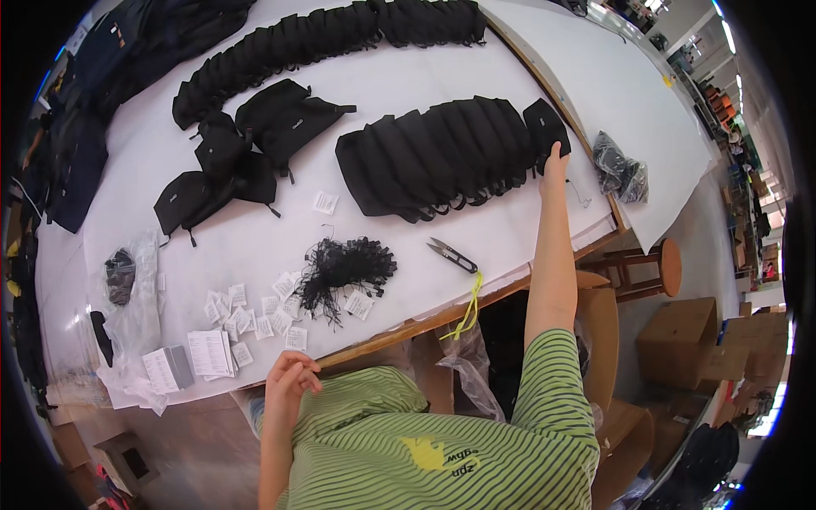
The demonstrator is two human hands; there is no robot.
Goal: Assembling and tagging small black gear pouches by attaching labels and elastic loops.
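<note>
My right arm reaches to the far right of the table, and the right hand (554, 163) grips the near edge of a small black drawstring pouch (546, 127); part of the fingers is hidden by it. That pouch stands at the right end of a row of overlapping black pouches (433, 153). Down at the table's front edge, my left hand (291, 376) hangs with loosely bent fingers, apart and with nothing visible in them. Closest to it are small white packets (255, 314) and a stack of printed cards (210, 353).
Thread snips (453, 255) with a yellow ribbon lie near the front edge, beside a tangle of black cords (344, 272). Loose black pouches (289, 123) and another long row (323, 38) lie farther back. A wooden stool (669, 266) and cardboard boxes (677, 340) stand at right.
</note>
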